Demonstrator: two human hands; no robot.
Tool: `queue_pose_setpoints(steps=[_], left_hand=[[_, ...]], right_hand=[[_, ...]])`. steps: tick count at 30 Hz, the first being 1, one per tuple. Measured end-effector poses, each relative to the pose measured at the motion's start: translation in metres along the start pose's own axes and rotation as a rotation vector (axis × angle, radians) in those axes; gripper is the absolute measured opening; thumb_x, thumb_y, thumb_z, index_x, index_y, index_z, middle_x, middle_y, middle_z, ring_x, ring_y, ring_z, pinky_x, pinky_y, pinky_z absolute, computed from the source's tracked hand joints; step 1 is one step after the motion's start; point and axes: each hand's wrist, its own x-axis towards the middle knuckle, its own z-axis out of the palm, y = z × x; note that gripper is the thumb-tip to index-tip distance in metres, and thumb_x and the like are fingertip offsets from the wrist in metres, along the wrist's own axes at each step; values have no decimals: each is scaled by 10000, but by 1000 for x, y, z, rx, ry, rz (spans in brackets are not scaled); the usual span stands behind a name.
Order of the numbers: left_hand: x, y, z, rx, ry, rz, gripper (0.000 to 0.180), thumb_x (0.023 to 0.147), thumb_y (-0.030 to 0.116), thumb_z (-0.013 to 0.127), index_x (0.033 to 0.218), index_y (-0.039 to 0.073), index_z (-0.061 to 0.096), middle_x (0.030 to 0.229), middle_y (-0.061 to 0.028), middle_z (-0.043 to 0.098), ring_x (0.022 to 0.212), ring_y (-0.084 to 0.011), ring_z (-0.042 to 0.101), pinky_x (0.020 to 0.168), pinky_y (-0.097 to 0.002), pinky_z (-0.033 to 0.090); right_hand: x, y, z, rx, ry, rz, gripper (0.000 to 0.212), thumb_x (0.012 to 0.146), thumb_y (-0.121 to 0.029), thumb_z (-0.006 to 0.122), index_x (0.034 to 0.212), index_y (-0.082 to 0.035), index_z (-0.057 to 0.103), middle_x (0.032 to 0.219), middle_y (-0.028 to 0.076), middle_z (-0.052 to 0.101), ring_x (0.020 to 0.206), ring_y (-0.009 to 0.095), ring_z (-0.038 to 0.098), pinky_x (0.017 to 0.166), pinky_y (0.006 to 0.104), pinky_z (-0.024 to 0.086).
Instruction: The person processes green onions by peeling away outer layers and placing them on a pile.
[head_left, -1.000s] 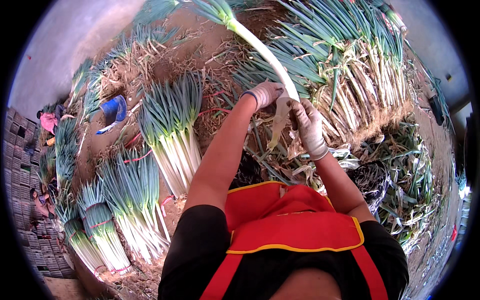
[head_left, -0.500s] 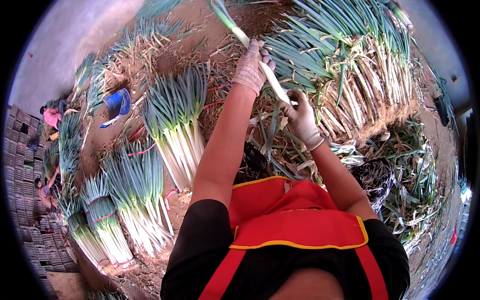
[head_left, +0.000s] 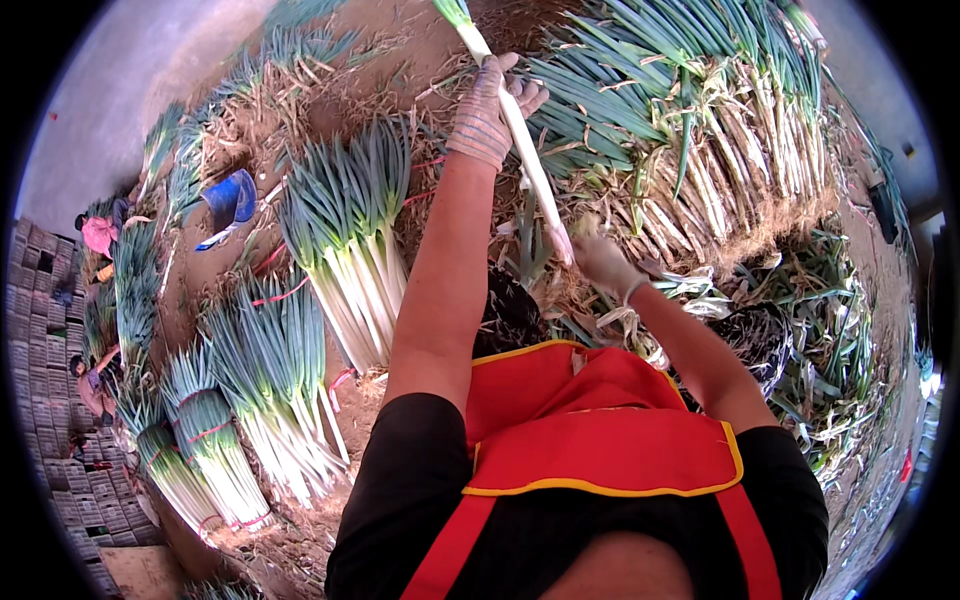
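A long green onion (head_left: 537,180) with a clean white shaft slants from the upper middle down toward my right hand. My left hand (head_left: 482,118), in a striped work glove, grips its upper shaft with some fingers partly spread. Beside the pinkish root end is my right hand (head_left: 606,266), also gloved; its fingers are smeared by motion, and whether they touch the stalk is unclear. To the right lies a big pile of untrimmed green onions (head_left: 735,175) with dry, dirty husks and roots. Peeled leaves (head_left: 815,330) are heaped below the pile.
Clean white-stemmed onions stand at left in a near bundle (head_left: 355,270), a lower bundle (head_left: 275,400) and a tied bundle (head_left: 212,450). A blue scoop-like container (head_left: 230,198) lies on the dirt floor. Stacked crates (head_left: 40,350) and other people (head_left: 97,385) are at far left.
My right hand has come down and toward me from the shaft to beside the root end. The stalk's lower end now shows pinkish, and my left hand has shifted slightly up and left.
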Motion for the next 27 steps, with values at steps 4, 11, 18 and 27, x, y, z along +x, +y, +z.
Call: queue_pose_setpoints(steps=[4, 11, 18, 27], left_hand=[[1, 21, 5, -50, -13, 14, 465, 901, 388, 609, 1164, 11, 547, 677, 21, 364, 582, -121, 429, 919, -482, 529], [-3, 15, 2, -300, -369, -159, 553, 846, 449, 631, 1199, 27, 580, 600, 67, 290, 492, -63, 311, 818, -363, 552], [-1, -3, 31, -169, -216, -157, 635, 745, 528, 720, 1194, 97, 596, 692, 12, 558, 851, -235, 634, 968, -518, 474], [0, 12, 3, -164, -245, -112, 672, 732, 565, 715, 1228, 130, 587, 731, 76, 395, 659, -59, 459, 662, -286, 464]], right_hand=[[-87, 2, 45, -138, -507, 183, 286, 902, -162, 480, 1134, -15, 559, 1105, 194, 624, 992, 412, 626, 843, 487, 526], [1, 10, -62, 872, 49, 369, 475, 932, -355, 524, 1293, -47, 505, 1143, 148, 625, 835, 179, 637, 720, 300, 536], [59, -46, -137, 1542, 204, 98, 377, 965, -259, 541, 1249, -12, 537, 945, 36, 634, 697, 107, 585, 654, 225, 481], [-60, 95, 47, 119, -77, 36, 324, 920, -228, 532, 1139, 2, 599, 876, 96, 640, 728, 133, 618, 644, 272, 500]])
